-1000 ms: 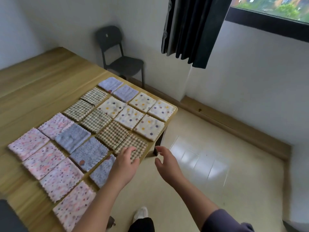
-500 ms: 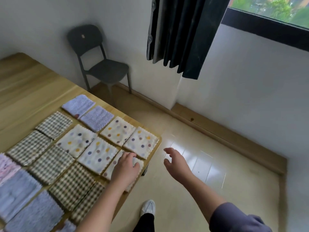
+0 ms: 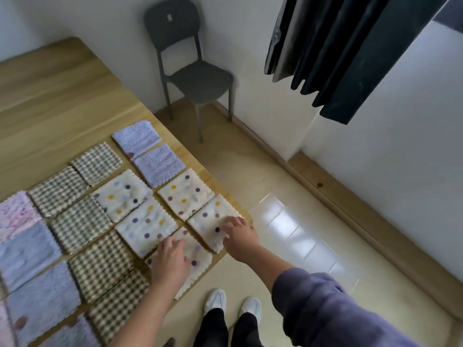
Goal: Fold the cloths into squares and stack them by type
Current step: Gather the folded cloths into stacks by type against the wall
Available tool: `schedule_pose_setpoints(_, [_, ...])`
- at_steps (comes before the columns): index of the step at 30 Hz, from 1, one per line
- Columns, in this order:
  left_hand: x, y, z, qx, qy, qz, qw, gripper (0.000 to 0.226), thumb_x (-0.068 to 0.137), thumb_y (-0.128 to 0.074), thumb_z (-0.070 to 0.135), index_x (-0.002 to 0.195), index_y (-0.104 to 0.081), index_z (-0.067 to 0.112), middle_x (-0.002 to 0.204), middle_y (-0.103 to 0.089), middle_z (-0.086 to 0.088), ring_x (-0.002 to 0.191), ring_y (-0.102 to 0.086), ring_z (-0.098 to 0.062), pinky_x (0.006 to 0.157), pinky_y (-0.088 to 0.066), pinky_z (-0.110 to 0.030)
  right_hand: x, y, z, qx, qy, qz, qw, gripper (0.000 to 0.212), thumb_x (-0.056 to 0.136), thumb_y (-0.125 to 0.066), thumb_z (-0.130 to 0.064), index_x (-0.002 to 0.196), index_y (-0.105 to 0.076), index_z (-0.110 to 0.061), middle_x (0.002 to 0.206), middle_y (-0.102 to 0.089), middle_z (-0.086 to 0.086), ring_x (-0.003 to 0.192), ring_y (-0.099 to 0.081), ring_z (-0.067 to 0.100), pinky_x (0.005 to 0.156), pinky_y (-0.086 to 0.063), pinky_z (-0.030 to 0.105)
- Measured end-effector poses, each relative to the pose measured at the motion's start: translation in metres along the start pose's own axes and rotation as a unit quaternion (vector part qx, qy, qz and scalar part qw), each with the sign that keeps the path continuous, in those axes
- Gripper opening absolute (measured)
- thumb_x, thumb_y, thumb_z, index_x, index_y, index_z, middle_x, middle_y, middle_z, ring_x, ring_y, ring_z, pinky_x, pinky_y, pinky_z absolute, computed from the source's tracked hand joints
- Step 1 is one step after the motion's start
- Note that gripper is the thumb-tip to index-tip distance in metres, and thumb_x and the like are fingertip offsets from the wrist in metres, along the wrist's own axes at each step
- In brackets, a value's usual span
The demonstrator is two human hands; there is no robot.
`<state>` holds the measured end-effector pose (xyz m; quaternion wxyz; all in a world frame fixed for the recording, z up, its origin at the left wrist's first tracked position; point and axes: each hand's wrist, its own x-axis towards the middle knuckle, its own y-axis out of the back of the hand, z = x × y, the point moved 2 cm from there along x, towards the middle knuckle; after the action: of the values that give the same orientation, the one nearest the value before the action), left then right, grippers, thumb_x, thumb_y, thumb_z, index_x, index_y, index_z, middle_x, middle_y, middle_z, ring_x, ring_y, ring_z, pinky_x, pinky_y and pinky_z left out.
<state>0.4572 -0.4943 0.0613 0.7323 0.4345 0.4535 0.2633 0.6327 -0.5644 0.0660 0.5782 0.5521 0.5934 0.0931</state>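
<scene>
Just one head cam, looking steeply down and forward over the worktop [image 3: 57,101] corner, floor [image 3: 288,221] close below.

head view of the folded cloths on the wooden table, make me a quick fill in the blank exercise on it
1. The left hand rests on a folded cream cloth printed with coloured ____.
2. The right hand touches a second cream cloth of the ____ pattern.
3. In all, ____ such cream cloths lie on the light wooden table.
4. The dark grey plastic chair stands with its back against the white ____.

Missing words: dots; same; five; wall.
</scene>
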Motion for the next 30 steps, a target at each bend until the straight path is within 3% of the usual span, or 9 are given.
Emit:
schedule_pose_setpoints(3, [0.001, -0.002, 0.0, 0.0, -0.016, -0.007, 1.0, 0.047, 0.096, -0.043, 0.022, 0.142, -0.038, 0.022, 0.148, -0.029, -0.001, 0.134, -0.03, -0.019, 0.105, -0.035, -0.032, 0.006, 0.0, 0.005, -0.071, 0.009, 0.01, 0.997, 0.046, 0.099, -0.033, -0.023, 0.145, -0.038, -0.028, 0.157, -0.016, -0.005, 0.145, -0.007, 0.022, 0.117, -0.007, 0.046])
schedule_pose_setpoints(6, [-0.001, -0.007, 0.002, -0.002, -0.03, -0.004, 1.0, 0.048, 0.097, -0.038, 0.016, 0.144, -0.036, 0.024, 0.151, -0.025, -0.001, 0.136, -0.026, -0.022, 0.106, -0.033, -0.034, 0.002, 0.0, 0.015, -0.057, -0.009, 0.024, 0.998, 0.043, 0.1, -0.03, -0.025, 0.141, -0.044, -0.026, 0.155, -0.022, -0.006, 0.144, -0.01, 0.02, 0.118, -0.004, 0.046])
schedule_pose_setpoints(11, [0.001, -0.008, 0.007, -0.07, -0.053, 0.031, 0.996, 0.049, 0.094, -0.042, 0.005, 0.139, -0.045, 0.023, 0.145, -0.037, 0.001, 0.128, -0.037, -0.019, 0.1, -0.04, -0.031, 0.007, 0.005, 0.021, -0.003, -0.025, 0.064, 0.998, 0.041, 0.097, -0.035, -0.028, 0.134, -0.053, -0.024, 0.147, -0.037, -0.003, 0.135, -0.029, 0.021, 0.113, -0.019, 0.037])
schedule_pose_setpoints(14, [0.002, -0.003, -0.006, -0.052, 0.012, 0.075, 0.996, 0.045, 0.089, -0.054, 0.008, 0.132, -0.05, 0.02, 0.136, -0.046, -0.001, 0.116, -0.048, -0.019, 0.087, -0.046, -0.03, 0.011, 0.011, 0.018, 0.063, -0.073, 0.085, 0.992, 0.041, 0.096, -0.042, -0.028, 0.137, -0.046, -0.02, 0.141, -0.038, 0.003, 0.127, -0.039, 0.023, 0.104, -0.033, 0.034])
schedule_pose_setpoints(17, [0.0, -0.001, -0.021, -0.013, 0.082, 0.065, 0.994, 0.048, 0.09, -0.055, 0.024, 0.136, -0.042, 0.019, 0.138, -0.044, -0.002, 0.117, -0.048, -0.018, 0.084, -0.048, -0.026, 0.017, 0.014, 0.017, 0.095, -0.114, 0.081, 0.986, 0.05, 0.095, -0.048, -0.031, 0.142, -0.034, -0.02, 0.14, -0.039, 0.006, 0.124, -0.041, 0.026, 0.098, -0.041, 0.037])
schedule_pose_setpoints(22, [0.0, -0.003, -0.026, 0.012, 0.124, 0.039, 0.991, 0.052, 0.091, -0.054, 0.043, 0.135, -0.038, 0.021, 0.133, -0.043, 0.002, 0.118, -0.045, -0.013, 0.083, -0.044, -0.026, 0.026, 0.014, 0.014, 0.074, -0.158, 0.086, 0.981, 0.052, 0.092, -0.053, -0.033, 0.138, -0.033, -0.018, 0.132, -0.043, 0.006, 0.119, -0.045, 0.027, 0.088, -0.045, 0.037])
schedule_pose_setpoints(27, [0.005, 0.004, -0.027, 0.001, 0.141, 0.012, 0.99, 0.035, 0.088, -0.057, 0.047, 0.111, -0.051, 0.021, 0.115, -0.05, 0.003, 0.104, -0.049, -0.013, 0.081, -0.043, -0.027, 0.03, 0.01, 0.021, 0.097, -0.232, 0.06, 0.966, 0.046, 0.09, -0.05, -0.03, 0.132, -0.035, -0.02, 0.12, -0.05, 0.005, 0.107, -0.055, 0.027, 0.079, -0.046, 0.034])
schedule_pose_setpoints(30, [0.008, 0.006, -0.034, -0.102, 0.162, -0.014, 0.981, 0.038, 0.085, -0.065, 0.039, 0.113, -0.053, 0.016, 0.114, -0.051, -0.001, 0.098, -0.049, -0.014, 0.075, -0.044, -0.026, 0.031, 0.01, 0.024, 0.112, -0.26, 0.058, 0.957, 0.038, 0.087, -0.05, -0.026, 0.123, -0.04, -0.016, 0.113, -0.056, 0.006, 0.101, -0.059, 0.028, 0.072, -0.046, 0.031])
